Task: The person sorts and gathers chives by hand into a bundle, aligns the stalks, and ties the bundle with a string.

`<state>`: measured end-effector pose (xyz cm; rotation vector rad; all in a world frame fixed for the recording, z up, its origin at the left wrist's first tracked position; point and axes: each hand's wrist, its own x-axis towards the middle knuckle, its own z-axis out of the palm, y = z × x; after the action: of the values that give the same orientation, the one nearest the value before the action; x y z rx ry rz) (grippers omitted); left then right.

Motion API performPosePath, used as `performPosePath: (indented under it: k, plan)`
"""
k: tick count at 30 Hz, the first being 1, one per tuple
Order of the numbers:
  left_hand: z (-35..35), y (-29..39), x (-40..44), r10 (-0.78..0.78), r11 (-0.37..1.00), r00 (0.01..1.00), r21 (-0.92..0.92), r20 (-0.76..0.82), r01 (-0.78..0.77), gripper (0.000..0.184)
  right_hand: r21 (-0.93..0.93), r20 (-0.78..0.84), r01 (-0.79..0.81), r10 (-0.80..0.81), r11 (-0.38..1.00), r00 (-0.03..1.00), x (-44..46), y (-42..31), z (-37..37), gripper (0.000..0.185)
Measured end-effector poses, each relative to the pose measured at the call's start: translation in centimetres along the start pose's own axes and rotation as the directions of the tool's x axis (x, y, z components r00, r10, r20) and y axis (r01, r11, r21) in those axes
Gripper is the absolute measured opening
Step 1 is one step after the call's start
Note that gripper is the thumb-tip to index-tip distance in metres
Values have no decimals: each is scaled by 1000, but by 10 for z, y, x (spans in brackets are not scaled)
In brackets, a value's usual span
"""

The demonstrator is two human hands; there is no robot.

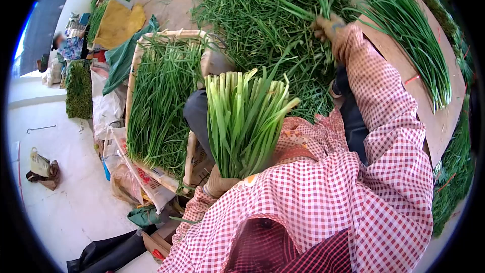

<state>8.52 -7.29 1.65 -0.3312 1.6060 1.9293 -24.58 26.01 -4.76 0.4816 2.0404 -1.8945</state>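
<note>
My left hand [220,182], in a tan glove, is closed round a thick bunch of garlic chives [242,126] in front of my chest. Their pale cut ends point up, and the sleeve and bunch hide part of the fingers. Stretched out to the far right, my right hand [328,26] wears a stained glove. Its fingers are curled round a few loose chive blades [325,2] over a big heap of loose chives [257,25].
On my left stands a crate [132,88] filled with chives. A tidy chive bundle [411,40] lies on a board [452,126] at right. Sacks [108,101], a yellow cloth [118,23] and black boots [108,250] are at left. Another person [70,48] sits far back.
</note>
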Motion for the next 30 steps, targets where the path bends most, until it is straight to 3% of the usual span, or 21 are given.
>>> performPosePath:
  k: [1, 3, 5, 7, 8, 9, 10, 11, 13, 14, 15, 17, 18, 21, 22, 24, 25, 26, 27, 29, 30]
  plan:
    - [0, 2, 1, 6, 1000, 1000, 5, -6, -6, 87, 46, 58, -58, 56, 997, 997, -4, 18, 2, 29]
    - [7, 2, 3, -17, 982, 1000, -187, -3, 16, 86, 78, 247, -183, 159, 980, 956, -33, 30, 14, 29]
    - [12, 7, 9, 38, 991, 999, -127, -3, -38, 75, 180, 501, -304, 179, 935, 847, -47, 39, 18, 40]
    - [19, 22, 17, -10, 933, 998, 359, -55, 29, 64, 92, 665, -238, 119, 967, 737, -67, 16, 21, 53]
    - [16, 15, 19, 119, 889, 993, 449, -25, -96, 58, 1, 695, -165, 118, 986, 709, -79, -2, 26, 59]
    - [16, 15, 21, 114, 887, 993, 452, -12, -96, 58, -85, 723, -88, 123, 992, 680, -86, -12, 28, 65]
    - [15, 16, 23, 78, 904, 997, 423, -19, -63, 59, -13, 700, -15, 20, 1000, 714, -83, 8, 40, 72]
    - [15, 16, 25, 43, 920, 999, 392, -28, -29, 59, -10, 694, -18, 20, 1000, 720, -75, 21, 41, 72]
    - [14, 16, 27, 72, 899, 997, 431, 21, -74, 60, -133, 779, 267, -67, 954, 624, -76, 16, 57, 73]
    - [14, 17, 29, 25, 930, 1000, 366, 5, -25, 64, -162, 811, 224, 0, 961, 585, -72, 15, 58, 68]
    - [15, 17, 29, -23, 954, 1000, 298, -12, 26, 68, -159, 813, 221, 1, 962, 582, -69, 18, 58, 68]
    - [14, 12, 27, -56, 981, 998, 184, -22, 59, 73, -338, 702, 383, -40, 860, 711, -66, 28, 61, 65]
    - [12, 9, 28, -74, 995, 997, 73, -14, 74, 78, -309, 732, 290, 32, 906, 681, -65, 26, 61, 62]
    - [7, 2, 28, -98, 995, 995, 25, -33, 99, 84, -349, 707, 290, 48, 891, 706, -65, 23, 61, 60]
    - [5, 0, 27, -97, 995, 995, 22, -37, 98, 84, -434, 707, 371, 56, 821, 705, -63, 18, 64, 45]
    - [3, -2, 26, -80, 994, 997, 74, -24, 81, 77, -573, 542, 249, 133, 781, 830, -67, 5, 61, 22]
    - [2, -2, 25, -80, 994, 996, 72, -27, 81, 77, -627, 457, 150, 205, 764, 866, -52, 5, 54, 23]
    - [2, -1, 25, 21, 954, 1000, 299, 12, -24, 73, -672, 366, 50, 272, 739, 890, -27, 6, 39, 26]
    - [4, 1, 24, 107, 855, 992, 503, 67, -127, 70, -674, 372, 55, 274, 737, 887, -3, 21, 25, 26]
    - [8, 10, 24, -94, 941, 995, 322, -30, 99, 61, -777, 151, 83, 57, 625, 987, 33, 61, 6, 26]
    - [6, 8, 25, -20, 935, 1000, 354, 16, 13, 64, -590, 215, 105, 30, 801, 976, 25, 62, 7, 29]
